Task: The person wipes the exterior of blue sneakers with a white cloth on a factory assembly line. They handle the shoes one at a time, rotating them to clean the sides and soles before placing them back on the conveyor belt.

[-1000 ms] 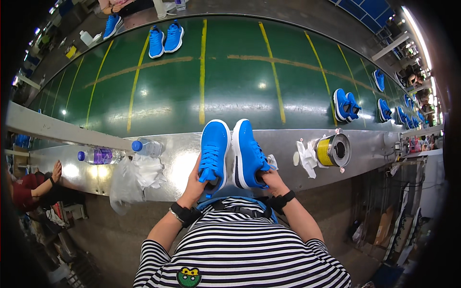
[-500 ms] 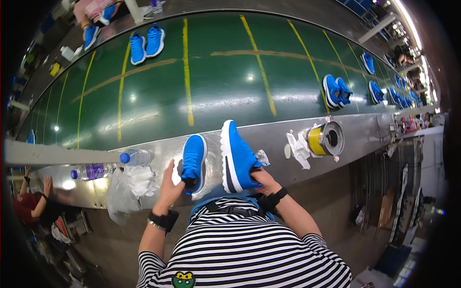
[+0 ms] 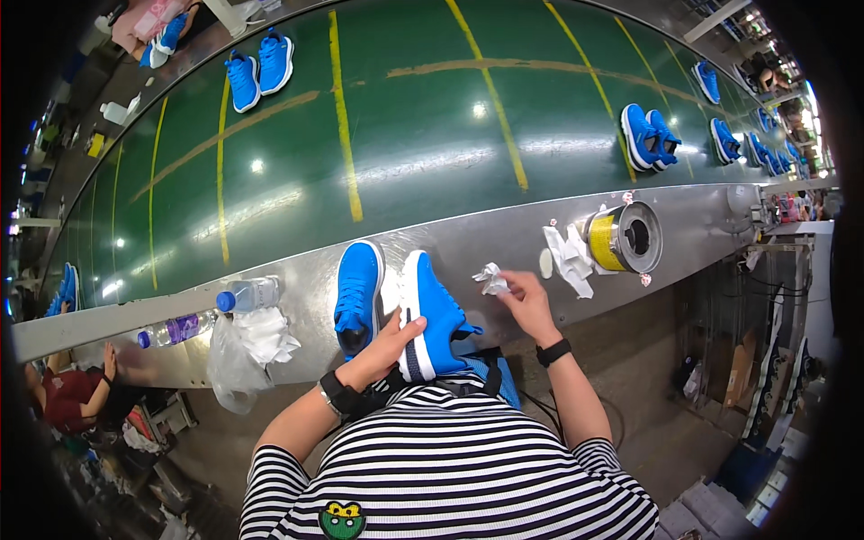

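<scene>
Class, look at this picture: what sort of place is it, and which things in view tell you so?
Most likely a shoe factory line. A long green conveyor belt carries pairs of blue shoes, and the left hand steadies another blue shoe on the metal ledge.

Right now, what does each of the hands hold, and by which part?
The left hand grips the blue sneaker at its heel end. The right hand pinches a crumpled white wad by its edge.

L hand (image 3: 387, 346) grip closed, R hand (image 3: 526, 301) pinching.
</scene>
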Available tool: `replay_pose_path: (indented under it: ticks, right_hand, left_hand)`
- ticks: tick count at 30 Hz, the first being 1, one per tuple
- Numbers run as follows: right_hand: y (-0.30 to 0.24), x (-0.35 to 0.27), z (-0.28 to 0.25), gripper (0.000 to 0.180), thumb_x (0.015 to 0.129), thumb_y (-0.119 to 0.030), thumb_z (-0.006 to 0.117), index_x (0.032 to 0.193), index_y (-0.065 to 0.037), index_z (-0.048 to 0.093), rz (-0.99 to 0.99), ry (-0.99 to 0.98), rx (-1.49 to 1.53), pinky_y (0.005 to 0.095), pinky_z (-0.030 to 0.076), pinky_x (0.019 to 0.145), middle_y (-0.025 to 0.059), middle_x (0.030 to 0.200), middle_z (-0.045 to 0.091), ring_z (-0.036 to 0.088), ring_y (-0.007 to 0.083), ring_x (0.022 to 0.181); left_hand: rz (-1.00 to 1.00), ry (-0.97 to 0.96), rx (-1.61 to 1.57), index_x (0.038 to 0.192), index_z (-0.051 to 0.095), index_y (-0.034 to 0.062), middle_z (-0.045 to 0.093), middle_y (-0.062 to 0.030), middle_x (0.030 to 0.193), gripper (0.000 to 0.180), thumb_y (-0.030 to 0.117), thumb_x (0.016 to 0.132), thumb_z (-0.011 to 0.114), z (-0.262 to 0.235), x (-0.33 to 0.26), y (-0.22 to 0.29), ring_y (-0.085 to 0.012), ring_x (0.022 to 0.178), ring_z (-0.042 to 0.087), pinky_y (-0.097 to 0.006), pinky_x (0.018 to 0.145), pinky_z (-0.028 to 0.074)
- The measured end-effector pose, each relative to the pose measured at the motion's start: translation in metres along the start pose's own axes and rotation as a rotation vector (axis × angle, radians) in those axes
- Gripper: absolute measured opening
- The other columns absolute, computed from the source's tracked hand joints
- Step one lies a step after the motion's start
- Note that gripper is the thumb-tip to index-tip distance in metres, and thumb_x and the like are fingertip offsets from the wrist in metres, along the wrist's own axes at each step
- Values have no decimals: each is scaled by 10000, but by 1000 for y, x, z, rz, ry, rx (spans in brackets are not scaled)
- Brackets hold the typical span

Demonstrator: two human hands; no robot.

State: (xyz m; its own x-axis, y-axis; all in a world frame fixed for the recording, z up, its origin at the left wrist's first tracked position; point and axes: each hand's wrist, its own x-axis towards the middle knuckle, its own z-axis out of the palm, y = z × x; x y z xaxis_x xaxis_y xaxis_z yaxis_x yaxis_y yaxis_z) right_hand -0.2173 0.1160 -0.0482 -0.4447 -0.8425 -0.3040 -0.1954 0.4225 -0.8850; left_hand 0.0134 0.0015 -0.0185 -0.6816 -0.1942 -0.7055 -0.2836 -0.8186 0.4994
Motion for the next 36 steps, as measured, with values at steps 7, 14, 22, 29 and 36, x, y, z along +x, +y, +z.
replay_pose_path:
  ticks: [7,14,22,29,36]
  right_hand:
    - [37,28,29,202,704,53,559,867,-49,620,-132,175,-149,279,457,655,84,771,543,574,191,742]
    - [-44,44,56,126,701,-1,578,816,-34,616,-264,-261,-42,313,442,621,114,732,542,554,244,659]
    - [-37,57,63,72,704,22,535,751,-15,575,-278,-270,-92,355,430,617,136,739,529,544,303,694]
    - [-43,72,74,80,704,22,516,738,-25,570,-267,-209,-178,372,420,634,131,734,503,533,303,715]
    - [-27,78,72,49,721,-9,521,733,-27,564,-275,-151,-196,411,420,669,160,755,514,526,346,740]
  left_hand:
    - [-132,88,91,1350,97,21,389,-154,1252,730,353,850,511,1,11,-5,-215,1116,419,-303,915,363]
    - [-31,97,144,1337,131,21,393,-152,1234,705,334,845,526,6,13,-12,-204,1104,410,-297,927,340]
    - [-47,116,196,1340,125,19,387,-164,1240,701,328,848,517,5,12,-10,-209,1118,399,-297,944,320]
    - [-36,99,145,1339,118,6,388,-155,1238,692,310,856,508,6,15,-14,-194,1121,392,-290,949,312]
    - [-50,87,97,1352,126,30,370,-130,1262,661,253,862,509,5,12,-14,-187,1120,397,-294,945,328]
